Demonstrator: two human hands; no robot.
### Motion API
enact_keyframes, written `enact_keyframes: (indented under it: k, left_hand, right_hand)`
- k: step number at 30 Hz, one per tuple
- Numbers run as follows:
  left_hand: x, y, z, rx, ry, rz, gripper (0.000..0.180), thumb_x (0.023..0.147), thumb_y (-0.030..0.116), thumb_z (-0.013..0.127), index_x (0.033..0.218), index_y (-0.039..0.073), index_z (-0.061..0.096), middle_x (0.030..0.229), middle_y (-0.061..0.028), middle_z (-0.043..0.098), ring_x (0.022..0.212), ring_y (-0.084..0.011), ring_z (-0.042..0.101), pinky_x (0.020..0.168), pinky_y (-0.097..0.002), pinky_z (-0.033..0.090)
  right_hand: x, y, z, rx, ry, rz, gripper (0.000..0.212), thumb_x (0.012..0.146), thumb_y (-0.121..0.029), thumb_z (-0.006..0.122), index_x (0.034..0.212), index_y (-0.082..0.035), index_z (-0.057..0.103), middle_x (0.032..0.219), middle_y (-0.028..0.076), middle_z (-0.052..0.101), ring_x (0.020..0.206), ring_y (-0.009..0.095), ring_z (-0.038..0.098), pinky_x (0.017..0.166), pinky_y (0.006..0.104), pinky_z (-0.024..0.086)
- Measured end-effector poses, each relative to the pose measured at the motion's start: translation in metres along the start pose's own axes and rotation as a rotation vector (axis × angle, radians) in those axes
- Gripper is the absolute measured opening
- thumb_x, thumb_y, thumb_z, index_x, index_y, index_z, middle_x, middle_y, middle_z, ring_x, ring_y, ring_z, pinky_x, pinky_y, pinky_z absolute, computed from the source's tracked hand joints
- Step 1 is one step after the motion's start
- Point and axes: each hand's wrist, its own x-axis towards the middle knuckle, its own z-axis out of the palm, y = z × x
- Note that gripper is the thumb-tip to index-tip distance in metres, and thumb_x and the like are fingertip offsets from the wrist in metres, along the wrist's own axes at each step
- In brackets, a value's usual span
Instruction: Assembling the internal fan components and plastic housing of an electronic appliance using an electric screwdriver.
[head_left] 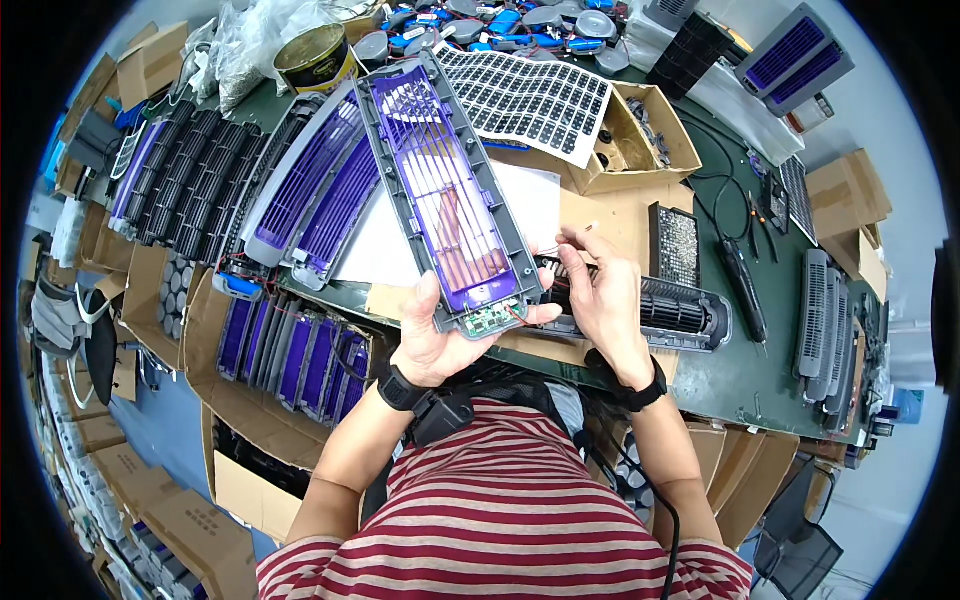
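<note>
One grey-and-purple grille panel (443, 200) slants across the upper centre of the frame, its long axis running down rightward to the circuit board (490, 318), where your left hand (432, 347) grips that end between thumb and fingers. Your right hand (607, 295) is just right of it, thumb and fingertips close together, pinching what I cannot tell; lettering marks the tub (315, 58), upper left.
</note>
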Motion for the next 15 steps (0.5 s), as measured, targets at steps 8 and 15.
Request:
enact_keyframes:
  k: [8,15]
  left_hand:
    - [0.017,-0.009,-0.005,0.390,0.176,0.288,0.067,0.093,0.043,0.061,0.142,0.004,0.037,0.137,-0.0153,0.050,0.116,-0.0257,0.058,0.092,-0.0373,0.055]
    - [0.027,-0.019,-0.006,0.353,0.142,0.313,0.060,0.098,0.037,0.055,0.143,0.003,0.036,0.138,-0.0174,0.048,0.122,-0.0273,0.056,0.094,-0.0386,0.054]
  right_hand:
    - [-0.016,-0.015,0.013,0.644,0.100,0.126,0.012,0.095,-0.006,0.060,0.105,0.002,0.063,0.088,0.009,0.069,0.078,0.013,0.064,0.073,0.0251,0.051]
    - [-0.015,-0.025,-0.006,0.800,-0.148,0.270,0.018,0.098,-0.009,0.058,0.110,0.004,0.063,0.090,0.005,0.065,0.082,0.009,0.060,0.076,0.0245,0.051]
